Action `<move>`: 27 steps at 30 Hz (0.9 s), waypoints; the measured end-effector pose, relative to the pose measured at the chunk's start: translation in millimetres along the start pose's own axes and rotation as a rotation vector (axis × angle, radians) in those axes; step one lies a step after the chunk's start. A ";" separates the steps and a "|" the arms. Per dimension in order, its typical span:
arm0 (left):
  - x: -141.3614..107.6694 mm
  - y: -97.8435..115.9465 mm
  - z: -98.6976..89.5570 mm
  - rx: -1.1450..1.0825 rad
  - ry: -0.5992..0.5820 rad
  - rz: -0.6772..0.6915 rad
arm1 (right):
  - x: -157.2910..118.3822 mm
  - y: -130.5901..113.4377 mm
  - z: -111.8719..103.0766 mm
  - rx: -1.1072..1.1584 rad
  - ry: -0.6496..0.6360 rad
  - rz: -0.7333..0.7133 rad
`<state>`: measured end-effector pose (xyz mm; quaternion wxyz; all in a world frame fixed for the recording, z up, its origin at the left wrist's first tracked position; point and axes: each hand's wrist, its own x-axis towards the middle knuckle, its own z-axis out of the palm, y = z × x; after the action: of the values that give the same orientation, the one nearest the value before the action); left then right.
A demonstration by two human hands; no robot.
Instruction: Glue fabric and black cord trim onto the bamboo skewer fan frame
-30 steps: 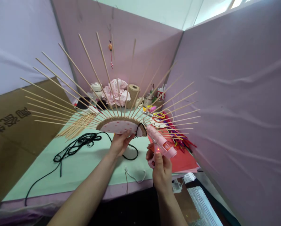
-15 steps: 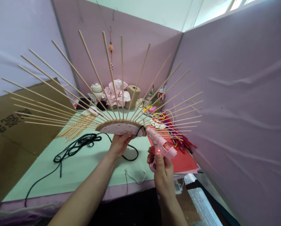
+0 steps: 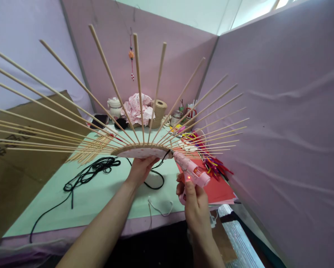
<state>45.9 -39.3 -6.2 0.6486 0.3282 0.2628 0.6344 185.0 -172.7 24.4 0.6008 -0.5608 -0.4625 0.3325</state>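
My left hand (image 3: 141, 170) grips the underside of a round disc (image 3: 144, 152) covered in pale spotted fabric, its fingers partly hidden. Thin wooden sticks (image 3: 137, 74) fan out from the disc's brown edge like rays. A pink hot glue gun (image 3: 193, 169) with a lit red light is wrapped in my right hand (image 3: 195, 199). Its nozzle is at the disc's right edge, beside a black cord (image 3: 165, 158). That cord loops below the disc, and a tangled black bundle (image 3: 95, 171) lies on the table to the left.
Loose sticks (image 3: 93, 150) lie on the green tabletop (image 3: 105, 208) at left. Behind stand a lidded white jar (image 3: 114, 108), crumpled pink fabric (image 3: 137, 108) and a twine spool (image 3: 159, 111). Red paper (image 3: 219, 190) and colourful pipe cleaners (image 3: 216, 165) lie at right. A cardboard sheet (image 3: 30, 178) leans left.
The disc has tilted and turned slightly, so its sticks have swung rightward at the top and reach further toward the left edge. The glue gun stays at the disc's right edge.
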 end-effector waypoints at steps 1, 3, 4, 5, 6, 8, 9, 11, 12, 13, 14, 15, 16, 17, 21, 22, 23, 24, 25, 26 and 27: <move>0.2 -0.2 -0.7 0.003 -0.002 0.003 | -0.4 -0.4 -0.8 -0.010 0.002 0.004; 0.6 -0.1 -1.5 0.002 -0.009 0.007 | -1.5 -1.0 -2.2 -0.022 0.006 0.018; 0.8 0.0 -1.6 0.001 -0.013 0.009 | -2.1 -1.4 -2.7 -0.020 0.006 0.023; 0.9 0.3 -1.6 0.000 -0.016 0.010 | -2.7 -1.8 -3.2 -0.013 0.005 0.024; 0.9 0.5 -1.5 0.001 -0.021 0.011 | -3.3 -2.2 -3.6 -0.003 0.005 0.021; 0.9 0.8 -1.5 0.006 -0.026 0.011 | -4.3 -3.0 -4.0 0.018 0.007 0.005; 0.8 0.8 -1.6 0.010 -0.026 0.011 | -4.6 -3.2 -4.0 0.023 0.008 0.000; 0.7 0.4 -2.1 0.017 -0.024 0.012 | -4.6 -3.6 -3.9 0.016 0.011 0.002; 0.6 0.1 -2.3 0.018 -0.022 0.013 | -4.3 -3.6 -3.8 0.006 0.008 0.007; 0.6 -0.1 -2.5 0.019 -0.021 0.012 | -3.9 -3.6 -3.6 -0.005 0.007 0.012; 0.5 -0.2 -2.6 0.020 -0.023 0.011 | -3.4 -3.5 -3.4 -0.013 0.006 0.016; 0.5 -0.3 -2.6 0.020 -0.025 0.009 | -3.0 -3.4 -3.2 -0.016 0.004 0.019; 0.5 -0.3 -2.5 0.020 -0.027 0.007 | -2.6 -3.3 -3.1 -0.017 0.005 0.020; 0.5 -0.2 -2.3 0.019 -0.029 0.005 | -2.3 -3.2 -2.9 -0.016 0.005 0.021; 0.4 0.4 -1.3 0.014 -0.027 0.005 | -2.3 -2.2 -2.8 -0.031 0.005 0.032; 0.4 0.4 -1.1 0.013 -0.025 0.008 | -2.4 -1.8 -2.9 -0.035 0.007 0.032; 0.4 0.4 -1.1 0.014 -0.024 0.010 | -2.4 -1.4 -3.1 -0.039 0.009 0.029; 0.5 0.3 -1.1 0.017 -0.024 0.012 | -2.5 -1.0 -3.3 -0.042 0.011 0.026; 0.6 0.2 -1.2 0.021 -0.024 0.014 | -2.5 -0.5 -3.5 -0.043 0.013 0.024; 0.7 0.1 -1.4 0.028 -0.025 0.015 | -2.4 -0.1 -3.7 -0.045 0.013 0.025; 0.9 -0.1 -1.5 0.035 -0.025 0.016 | -2.4 0.3 -3.9 -0.048 0.012 0.025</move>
<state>44.8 -38.3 -7.2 0.6407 0.3495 0.2632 0.6309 187.8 -176.3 24.0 0.5859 -0.5828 -0.4594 0.3255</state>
